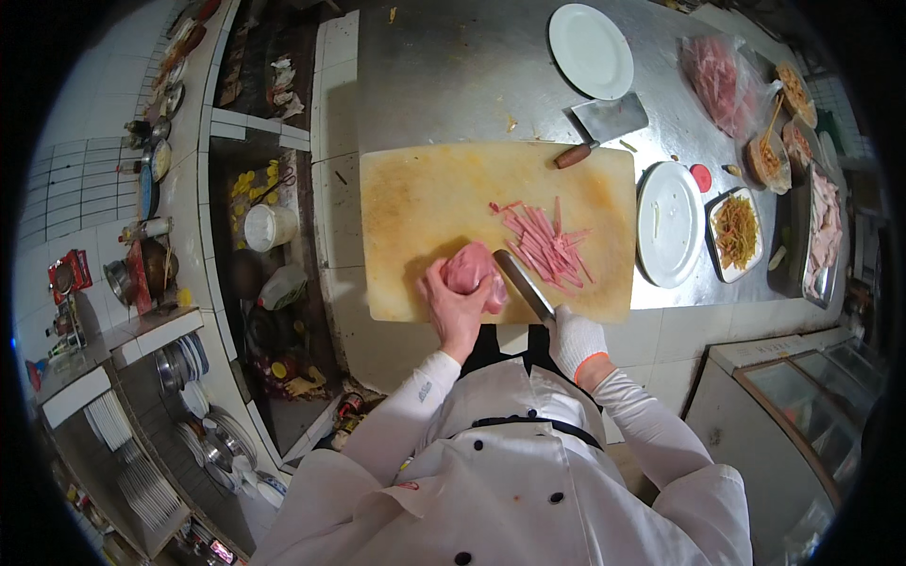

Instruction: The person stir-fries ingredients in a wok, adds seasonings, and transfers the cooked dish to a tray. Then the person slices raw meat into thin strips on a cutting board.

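My bare left hand [456,304] grips a lump of raw pink meat [467,267] near the front edge of a worn yellowish cutting board [417,184]. A white knit glove with an orange cuff covers my right hand [577,339], which is closed around the handle of a knife [525,286]. The blade points away from me and to the left, its tip beside the meat. To the right of the blade lies a loose pile of thin raw meat strips [545,240] on the board.
A cleaver [610,119] rests by the board's far right corner, its wooden handle over the board. White oval plates [591,51] [671,225], a dish of shredded food [736,232], a plastic bag of meat [723,85], bowls and a metal tray of pale meat [822,233] stand on the steel table.
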`<state>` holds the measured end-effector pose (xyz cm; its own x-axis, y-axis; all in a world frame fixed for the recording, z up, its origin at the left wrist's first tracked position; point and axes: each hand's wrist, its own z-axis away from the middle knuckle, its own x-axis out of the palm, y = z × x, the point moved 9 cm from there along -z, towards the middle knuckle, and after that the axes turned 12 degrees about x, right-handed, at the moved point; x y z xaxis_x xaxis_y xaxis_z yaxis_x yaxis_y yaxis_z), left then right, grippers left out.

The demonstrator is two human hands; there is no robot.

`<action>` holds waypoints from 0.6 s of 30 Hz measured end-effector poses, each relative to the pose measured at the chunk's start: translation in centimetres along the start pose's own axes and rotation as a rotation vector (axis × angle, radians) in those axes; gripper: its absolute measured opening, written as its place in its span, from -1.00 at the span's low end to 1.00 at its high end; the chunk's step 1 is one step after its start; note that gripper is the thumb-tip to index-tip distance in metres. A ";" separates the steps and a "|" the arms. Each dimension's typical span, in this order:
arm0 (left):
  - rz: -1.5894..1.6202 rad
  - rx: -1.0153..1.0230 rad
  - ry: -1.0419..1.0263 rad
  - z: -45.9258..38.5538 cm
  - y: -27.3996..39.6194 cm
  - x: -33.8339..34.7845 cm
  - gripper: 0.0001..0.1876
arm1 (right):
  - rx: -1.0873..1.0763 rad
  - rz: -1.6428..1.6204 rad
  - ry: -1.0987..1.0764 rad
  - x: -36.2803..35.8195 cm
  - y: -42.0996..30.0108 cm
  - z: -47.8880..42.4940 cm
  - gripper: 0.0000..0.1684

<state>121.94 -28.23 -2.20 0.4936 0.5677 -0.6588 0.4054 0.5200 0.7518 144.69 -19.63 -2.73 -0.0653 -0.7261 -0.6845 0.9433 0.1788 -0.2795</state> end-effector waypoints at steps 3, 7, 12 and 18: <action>-0.118 0.376 -0.015 -1.6 4.0 -1.2 -0.44 | 0.017 -0.023 0.015 0.5 0.2 -0.2 -0.70; -0.227 0.715 -0.150 -1.1 6.7 -1.2 -0.36 | -0.008 -0.074 0.054 0.5 0.5 0.0 -0.69; -0.145 0.350 -0.141 -2.0 4.0 -0.1 -0.20 | 0.017 -0.080 0.019 0.9 0.8 -0.3 -0.69; -0.161 0.349 -0.268 -2.2 2.8 0.4 -0.14 | 0.012 -0.051 0.057 0.2 1.4 0.7 -0.70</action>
<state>121.57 -25.15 -0.42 0.5656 0.2886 -0.7725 0.7054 0.3160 0.6345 146.23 -20.01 -2.78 -0.1319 -0.6949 -0.7069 0.9419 0.1343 -0.3078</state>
